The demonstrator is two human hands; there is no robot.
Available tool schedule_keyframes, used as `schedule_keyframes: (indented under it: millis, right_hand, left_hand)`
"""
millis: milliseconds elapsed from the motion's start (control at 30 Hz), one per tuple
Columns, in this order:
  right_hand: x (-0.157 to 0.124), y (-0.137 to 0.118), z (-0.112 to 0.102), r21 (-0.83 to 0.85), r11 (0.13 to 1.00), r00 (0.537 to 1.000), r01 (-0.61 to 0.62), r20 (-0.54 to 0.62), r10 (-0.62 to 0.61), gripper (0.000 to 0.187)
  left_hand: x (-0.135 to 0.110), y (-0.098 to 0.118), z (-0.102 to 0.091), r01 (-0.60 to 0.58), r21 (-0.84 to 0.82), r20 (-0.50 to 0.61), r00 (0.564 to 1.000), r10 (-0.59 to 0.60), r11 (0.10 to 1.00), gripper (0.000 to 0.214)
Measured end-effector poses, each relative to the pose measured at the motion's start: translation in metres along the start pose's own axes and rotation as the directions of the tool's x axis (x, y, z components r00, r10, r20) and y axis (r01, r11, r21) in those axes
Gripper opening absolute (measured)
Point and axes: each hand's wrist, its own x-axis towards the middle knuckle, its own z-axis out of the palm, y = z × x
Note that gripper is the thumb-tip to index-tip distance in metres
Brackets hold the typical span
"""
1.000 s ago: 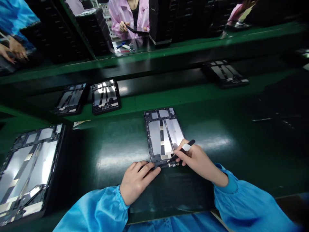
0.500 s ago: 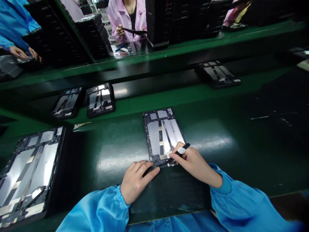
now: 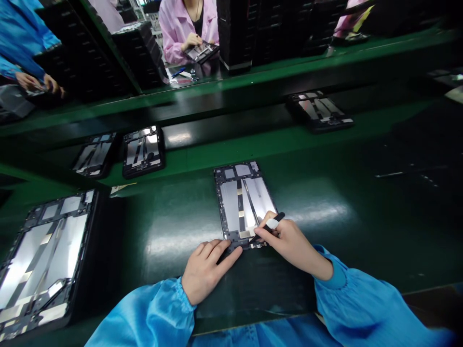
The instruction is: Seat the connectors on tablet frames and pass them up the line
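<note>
An open tablet frame (image 3: pixel 243 202) with silver panels lies on the dark green table in front of me. My left hand (image 3: pixel 207 270) rests flat at the frame's near left corner, fingers stretched against its edge. My right hand (image 3: pixel 289 243) is closed on a black pen-like tool (image 3: pixel 269 226) with a white band. The tool's tip touches the frame's lower edge near a small gold strip.
A second open tablet frame (image 3: pixel 38 255) lies at the near left. Three more frames (image 3: pixel 142 150) (image 3: pixel 92 155) (image 3: pixel 318 110) sit on the conveyor belt behind. Stacks of black trays (image 3: pixel 249 29) stand beyond it. A person in pink (image 3: pixel 184 26) and a blue sleeve (image 3: pixel 18 43) work across the line.
The frames on the conveyor have slid leftward. The person in pink has lowered a frame onto the bench. My hands have barely shifted.
</note>
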Motion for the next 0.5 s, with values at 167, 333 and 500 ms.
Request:
schedule_keyframes:
  millis: [167,333,500]
  right_hand:
    - [0.000,-0.002,0.000,-0.024,1.000,1.000,0.003,-0.004,-0.003,0.022]
    - [0.000,-0.002,0.000,-0.056,0.998,0.999,0.034,-0.020,-0.036,0.023]
    - [-0.002,0.009,0.000,0.063,0.997,0.994,0.032,-0.107,-0.025,0.028]
  left_hand:
    - [0.003,0.004,0.000,0.017,0.026,0.023,1.000,-0.018,1.000,0.037]
    - [0.010,0.014,0.004,0.085,0.085,0.110,0.989,-0.094,0.993,0.042]
    - [0.006,-0.002,0.000,0.044,-0.111,0.081,0.996,-0.035,0.993,0.038]
